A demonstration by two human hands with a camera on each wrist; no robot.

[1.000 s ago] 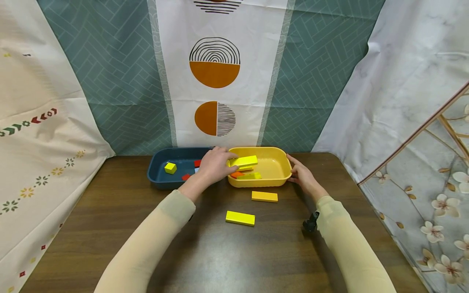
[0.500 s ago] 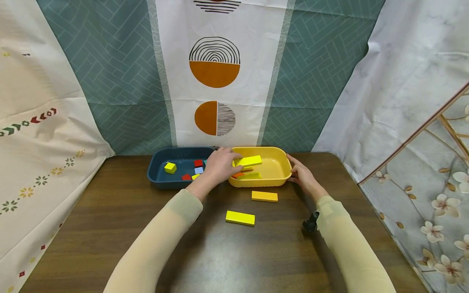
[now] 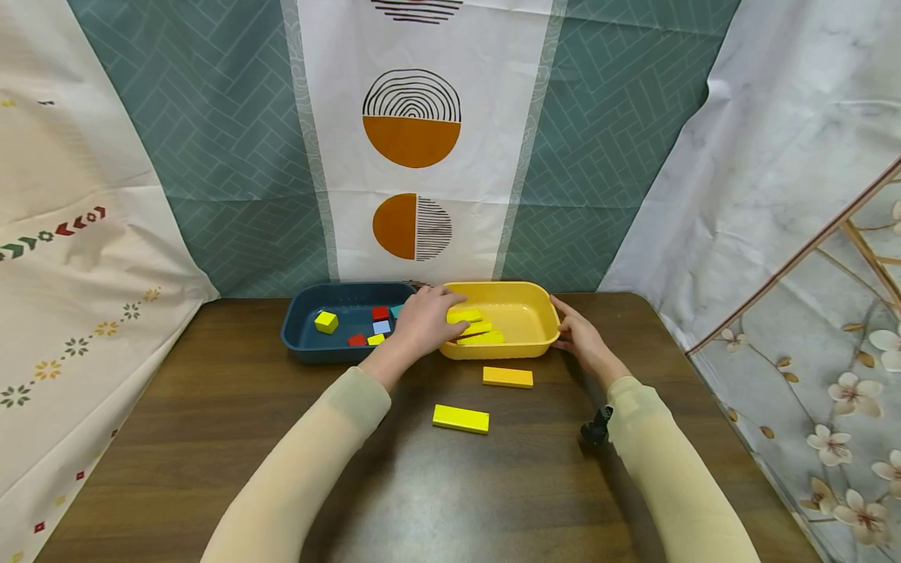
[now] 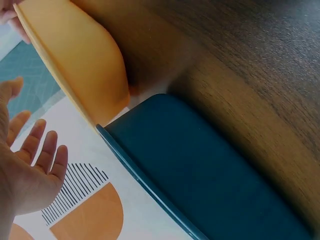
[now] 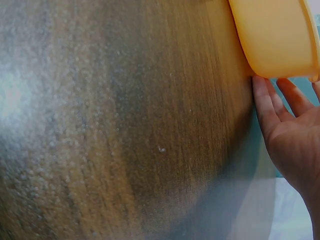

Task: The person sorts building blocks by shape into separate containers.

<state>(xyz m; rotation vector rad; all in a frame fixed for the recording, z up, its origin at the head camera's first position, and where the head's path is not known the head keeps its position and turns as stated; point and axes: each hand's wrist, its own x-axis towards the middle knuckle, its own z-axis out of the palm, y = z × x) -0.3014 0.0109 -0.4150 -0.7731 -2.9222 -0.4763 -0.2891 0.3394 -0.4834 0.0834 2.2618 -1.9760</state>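
Centre frame on the table (image 3: 211,438), yellow tray (image 3: 542,317) beside blue tray (image 3: 299,324); I read a block just dropped in; left hand (image 3: 422,317) fingers spread, empty; right hand (image 3: 580,336) flat against tray wall; next I'd grab the orange block (image 3: 507,377), then yellow block (image 3: 461,419).

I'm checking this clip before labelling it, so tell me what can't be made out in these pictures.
- Head view: the left hand covers the near left corner of the yellow tray, hiding part of the yellow blocks inside.
- Head view: the small blocks in the blue tray are too small to tell their shapes.
- Wrist views: both show only the trays' outer walls; contents hidden.
- Right wrist view: the right hand is cut off by the edge.
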